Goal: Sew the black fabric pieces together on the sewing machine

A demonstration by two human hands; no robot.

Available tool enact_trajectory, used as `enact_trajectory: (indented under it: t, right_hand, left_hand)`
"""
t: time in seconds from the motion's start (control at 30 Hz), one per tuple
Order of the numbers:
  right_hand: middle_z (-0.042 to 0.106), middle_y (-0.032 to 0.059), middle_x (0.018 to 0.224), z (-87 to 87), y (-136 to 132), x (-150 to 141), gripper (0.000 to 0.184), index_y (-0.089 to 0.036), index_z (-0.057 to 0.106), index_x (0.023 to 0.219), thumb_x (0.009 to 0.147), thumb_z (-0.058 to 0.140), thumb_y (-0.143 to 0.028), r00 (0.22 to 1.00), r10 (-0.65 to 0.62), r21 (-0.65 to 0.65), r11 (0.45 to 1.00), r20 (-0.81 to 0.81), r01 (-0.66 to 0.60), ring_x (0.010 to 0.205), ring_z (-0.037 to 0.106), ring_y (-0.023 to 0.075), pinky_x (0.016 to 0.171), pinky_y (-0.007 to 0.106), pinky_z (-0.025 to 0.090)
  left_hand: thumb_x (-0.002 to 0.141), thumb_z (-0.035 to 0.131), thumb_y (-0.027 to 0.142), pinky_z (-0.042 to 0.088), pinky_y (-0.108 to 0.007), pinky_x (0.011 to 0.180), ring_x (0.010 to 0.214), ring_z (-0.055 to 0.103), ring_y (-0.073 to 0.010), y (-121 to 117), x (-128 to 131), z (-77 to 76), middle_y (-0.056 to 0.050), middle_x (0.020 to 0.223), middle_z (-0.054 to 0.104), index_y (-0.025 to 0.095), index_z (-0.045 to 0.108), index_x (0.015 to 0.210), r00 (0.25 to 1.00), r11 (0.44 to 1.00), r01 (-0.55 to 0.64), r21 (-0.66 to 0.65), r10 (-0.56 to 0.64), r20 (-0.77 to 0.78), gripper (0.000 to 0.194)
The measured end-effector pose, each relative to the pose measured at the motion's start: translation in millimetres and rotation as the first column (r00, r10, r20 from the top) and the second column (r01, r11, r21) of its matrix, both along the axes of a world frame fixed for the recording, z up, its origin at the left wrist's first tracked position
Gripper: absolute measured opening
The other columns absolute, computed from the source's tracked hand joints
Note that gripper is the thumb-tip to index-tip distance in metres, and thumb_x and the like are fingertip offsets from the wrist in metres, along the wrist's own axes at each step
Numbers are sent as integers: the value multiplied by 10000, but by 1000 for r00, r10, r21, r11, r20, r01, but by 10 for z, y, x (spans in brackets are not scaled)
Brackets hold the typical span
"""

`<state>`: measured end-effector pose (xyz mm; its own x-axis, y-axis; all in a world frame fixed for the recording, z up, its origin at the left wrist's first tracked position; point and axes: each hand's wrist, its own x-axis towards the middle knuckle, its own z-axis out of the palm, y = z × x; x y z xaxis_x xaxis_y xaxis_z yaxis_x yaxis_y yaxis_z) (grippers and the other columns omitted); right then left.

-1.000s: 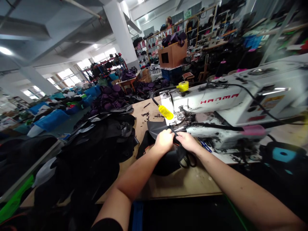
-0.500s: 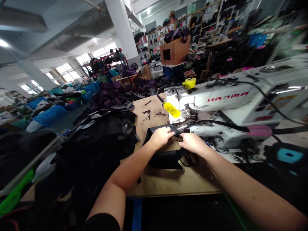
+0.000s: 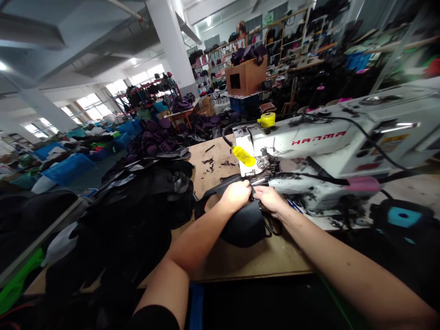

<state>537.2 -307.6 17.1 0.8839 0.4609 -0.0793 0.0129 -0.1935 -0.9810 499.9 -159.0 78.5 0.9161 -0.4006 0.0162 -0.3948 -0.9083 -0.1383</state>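
A black fabric piece [image 3: 242, 224] lies on the wooden table [image 3: 254, 259] in front of a white sewing machine [image 3: 323, 142]. My left hand [image 3: 236, 195] is closed on the fabric's upper edge, close to the machine's needle area [image 3: 261, 172]. My right hand [image 3: 270, 199] grips the same fabric just to the right, fingers curled, the two hands nearly touching. A yellow cylinder [image 3: 243, 156] on a black hose hangs just above my hands.
A tall heap of black cut pieces [image 3: 144, 201] covers the table's left side. Purple pieces [image 3: 156, 137] are piled further back. A yellow tape roll [image 3: 267, 120] sits on the machine. A cardboard box [image 3: 245, 78] and racks of goods stand behind. Thread scraps [image 3: 209, 162] litter the tabletop.
Both hands have drawn closer together at the needle, and the fabric has bunched into a rounded bulge below them instead of lying flat.
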Motion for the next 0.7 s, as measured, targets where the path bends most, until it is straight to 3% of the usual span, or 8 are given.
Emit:
enact_trajectory:
  t: [0.1,0.17,0.27,0.37,0.57,0.7]
  right_hand:
    - [738,75,895,-15,34,53,258,-175,677,923,763,523,-306,999,-34,66,997,-19,35,784,656,209,690,288,515]
    - [731,63,859,28,21,92,237,-177,688,886,747,539,-298,999,-46,33,998,-3,46,729,630,200,660,283,491]
    - [618,9,611,147,-33,130,84,-186,634,655,696,587,-241,988,-10,-216,975,155,44,579,507,162,571,267,380]
    - [447,-30,466,237,-77,118,223,-199,478,482,654,620,-180,966,37,-365,929,254,61,507,396,128,533,268,287]
    - [494,-25,472,170,-63,-11,120,-203,576,684,778,503,-219,999,-18,-227,974,34,25,411,450,147,445,256,318]
    - [476,-36,473,103,0,9,108,-206,565,715,791,506,-255,999,-35,-149,988,27,38,401,432,141,423,246,318]
  left_hand:
    - [997,462,271,476,-316,780,869,580,-206,-22,16,-57,-101,991,622,122,693,1019,999,999,-28,-25,28,21,277]
    - [1010,457,312,466,-323,813,906,566,-212,13,-4,-113,-94,1007,624,140,692,1082,998,998,-46,-50,48,48,300]
    - [1026,438,312,449,-338,839,985,537,-224,133,-70,-216,-77,1080,618,225,645,1284,990,993,-78,-92,88,106,342]
    - [1029,415,246,440,-337,844,972,523,-212,256,-106,-291,-69,1075,613,273,615,1356,989,989,-70,-128,86,124,384]
    - [1064,354,356,450,-309,825,933,524,-193,274,-20,-186,-72,997,594,174,707,1063,997,989,22,-146,-12,71,397]
    - [1048,384,357,471,-310,809,907,549,-195,158,31,-93,-83,1006,590,145,685,998,999,996,26,-81,-24,21,371]
